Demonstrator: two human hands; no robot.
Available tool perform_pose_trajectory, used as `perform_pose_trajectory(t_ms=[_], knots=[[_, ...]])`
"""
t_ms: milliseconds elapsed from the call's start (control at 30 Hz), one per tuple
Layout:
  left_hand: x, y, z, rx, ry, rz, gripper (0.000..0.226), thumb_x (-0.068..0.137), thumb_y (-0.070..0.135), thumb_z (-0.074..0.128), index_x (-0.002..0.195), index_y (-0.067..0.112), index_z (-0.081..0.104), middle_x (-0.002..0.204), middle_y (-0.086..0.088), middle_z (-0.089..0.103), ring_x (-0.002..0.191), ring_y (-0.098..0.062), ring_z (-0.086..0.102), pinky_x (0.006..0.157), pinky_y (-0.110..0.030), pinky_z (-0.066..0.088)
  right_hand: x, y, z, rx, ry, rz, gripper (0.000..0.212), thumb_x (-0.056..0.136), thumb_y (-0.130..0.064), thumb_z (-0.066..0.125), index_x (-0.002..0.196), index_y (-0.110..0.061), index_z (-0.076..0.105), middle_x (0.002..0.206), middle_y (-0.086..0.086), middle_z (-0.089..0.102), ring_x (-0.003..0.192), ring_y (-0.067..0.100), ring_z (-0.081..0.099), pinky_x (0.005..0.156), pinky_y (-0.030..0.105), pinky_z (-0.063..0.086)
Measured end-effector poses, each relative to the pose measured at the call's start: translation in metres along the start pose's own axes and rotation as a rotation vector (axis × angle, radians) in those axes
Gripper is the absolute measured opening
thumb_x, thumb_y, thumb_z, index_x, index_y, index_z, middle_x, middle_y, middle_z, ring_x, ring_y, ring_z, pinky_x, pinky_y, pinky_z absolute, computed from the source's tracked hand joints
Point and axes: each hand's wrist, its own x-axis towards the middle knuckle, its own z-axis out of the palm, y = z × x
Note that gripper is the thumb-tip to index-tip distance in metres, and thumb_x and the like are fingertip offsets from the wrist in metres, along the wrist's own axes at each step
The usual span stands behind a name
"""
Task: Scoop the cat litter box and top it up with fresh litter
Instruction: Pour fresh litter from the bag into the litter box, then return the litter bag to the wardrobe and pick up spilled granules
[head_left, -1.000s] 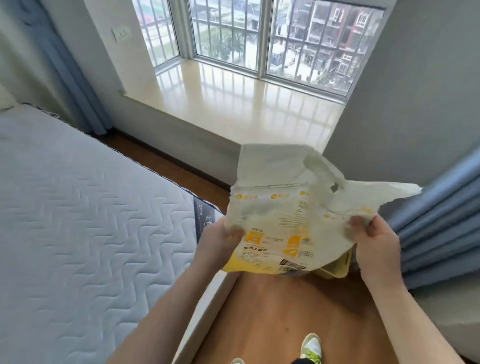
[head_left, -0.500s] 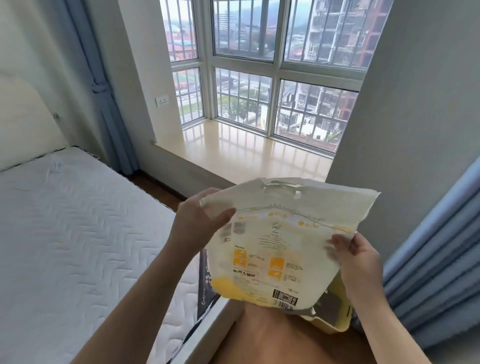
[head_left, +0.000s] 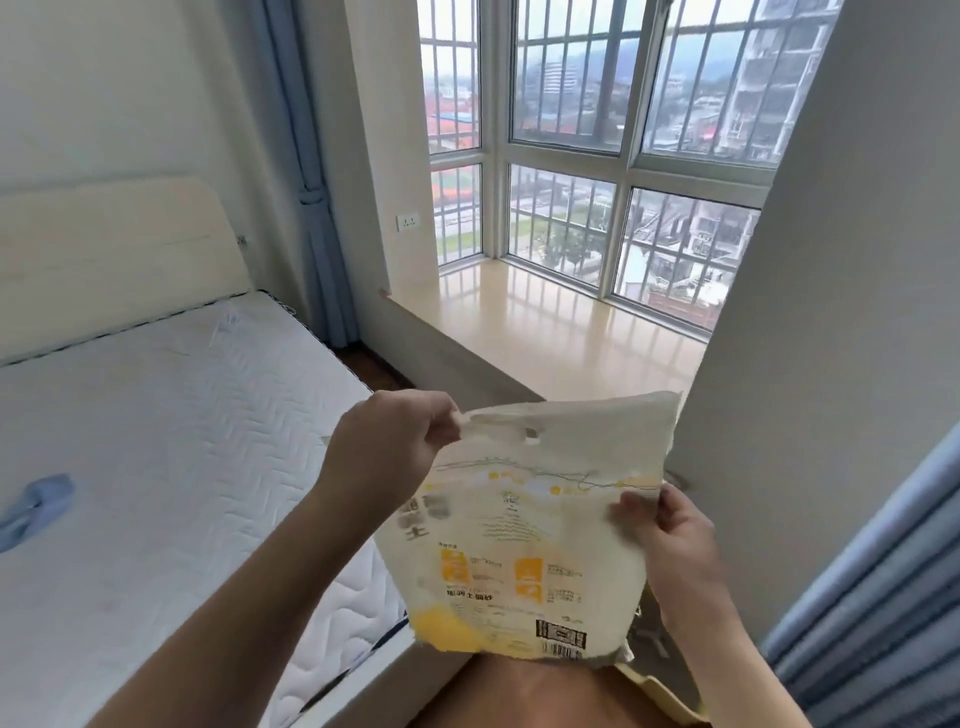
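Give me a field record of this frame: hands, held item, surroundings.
left hand: pinches the bag's top left corner by the handle cutout
right hand: grips the bag's right edge
litter bag: white and yellow, held upright in the air, looks flat
litter box: not in view
bed: bare mattress, left
window sill: behind the bag
curtain: blue, right

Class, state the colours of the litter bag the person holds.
The litter bag is cream-white with yellow panels and a yellow base; head view.

Bag (head_left: 524, 540) print blurred, unreadable
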Motion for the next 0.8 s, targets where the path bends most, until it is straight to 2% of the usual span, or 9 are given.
perform_pose_trajectory(t_ms=[67,233,333,400,500,567,667,733,800], knots=[[-0.013,0.002,-0.006,-0.037,0.018,-0.016,0.003,0.085,0.031,0.071,0.084,0.028,0.073,0.065,0.017,0.065,0.061,-0.009,0.061,0.055,-0.029,0.05,-0.005,-0.003,0.001,-0.036,-0.05,-0.003,0.009,0.092,-0.015,0.062,0.093,-0.02,0.07,0.088,0.003,0.075,0.081,0.02,0.07,0.074,0.041,0.057],[-0.047,-0.005,-0.033,-0.032,0.034,-0.128,0.006,0.084,0.024,0.072,0.086,0.028,0.075,0.073,0.013,0.071,0.068,-0.009,0.063,0.064,-0.029,0.051,-0.023,-0.035,0.03,-0.026,-0.14,-0.081,0.017,0.087,-0.011,0.067,0.1,-0.022,0.065,0.087,-0.004,0.075,0.077,0.01,0.071,0.061,0.022,0.053],[-0.071,-0.015,-0.054,0.025,0.041,-0.179,0.005,0.083,0.024,0.072,0.085,0.026,0.076,0.073,0.012,0.071,0.069,-0.009,0.063,0.065,-0.028,0.051,-0.033,-0.056,0.054,-0.159,-0.233,-0.219,0.022,0.084,-0.008,0.069,0.097,-0.026,0.063,0.085,-0.006,0.069,0.064,-0.001,0.063,0.056,0.01,0.046],[-0.09,-0.027,-0.072,0.057,0.061,-0.228,0.006,0.083,0.023,0.071,0.085,0.025,0.076,0.073,0.011,0.071,0.069,-0.01,0.063,0.065,-0.028,0.052,-0.04,-0.066,0.075,-0.289,-0.332,-0.285,0.024,0.084,-0.01,0.07,0.093,-0.03,0.063,0.09,-0.013,0.069,0.065,-0.003,0.061,0.055,0.005,0.042],[-0.124,-0.052,-0.104,0.12,0.1,-0.321,0.005,0.082,0.023,0.071,0.083,0.025,0.076,0.072,0.01,0.071,0.068,-0.012,0.064,0.064,-0.031,0.053,-0.056,-0.076,0.114,-0.52,-0.529,-0.376,0.024,0.082,-0.018,0.074,0.09,-0.038,0.062,0.088,-0.028,0.067,0.073,-0.002,0.061,0.063,0.006,0.042],[-0.148,-0.07,-0.126,0.166,0.116,-0.394,0.005,0.083,0.023,0.071,0.083,0.023,0.075,0.073,0.008,0.071,0.07,-0.015,0.065,0.065,-0.035,0.054,-0.072,-0.083,0.147,-0.698,-0.647,-0.478,0.027,0.08,-0.024,0.076,0.096,-0.04,0.061,0.09,-0.031,0.065,0.08,-0.004,0.061,0.07,0.009,0.044],[-0.191,-0.101,-0.16,0.23,0.155,-0.491,0.006,0.084,0.021,0.07,0.086,0.022,0.076,0.076,0.006,0.072,0.073,-0.016,0.065,0.064,-0.032,0.051,-0.109,-0.088,0.203,-1.096,-0.826,-0.654,0.048,0.08,-0.038,0.074,0.123,-0.036,0.052,0.119,-0.021,0.057,0.106,0.007,0.056,0.089,0.025,0.046],[-0.224,-0.121,-0.184,0.28,0.186,-0.549,0.006,0.085,0.021,0.071,0.087,0.023,0.076,0.077,0.007,0.072,0.076,-0.017,0.065,0.06,-0.027,0.044,-0.141,-0.092,0.238,-1.345,-0.867,-0.719,0.055,0.082,-0.051,0.067,0.127,-0.03,0.045,0.124,-0.014,0.054,0.11,0.012,0.054,0.088,0.027,0.044],[-0.26,-0.14,-0.209,0.322,0.208,-0.618,0.009,0.085,0.022,0.071,0.092,0.024,0.076,0.084,0.006,0.073,0.081,-0.018,0.066,0.063,-0.027,0.044,-0.18,-0.099,0.271,-1.386,-0.862,-0.76,0.052,0.083,-0.061,0.058,0.122,-0.029,0.045,0.119,-0.013,0.056,0.107,0.012,0.055,0.078,0.028,0.043]])
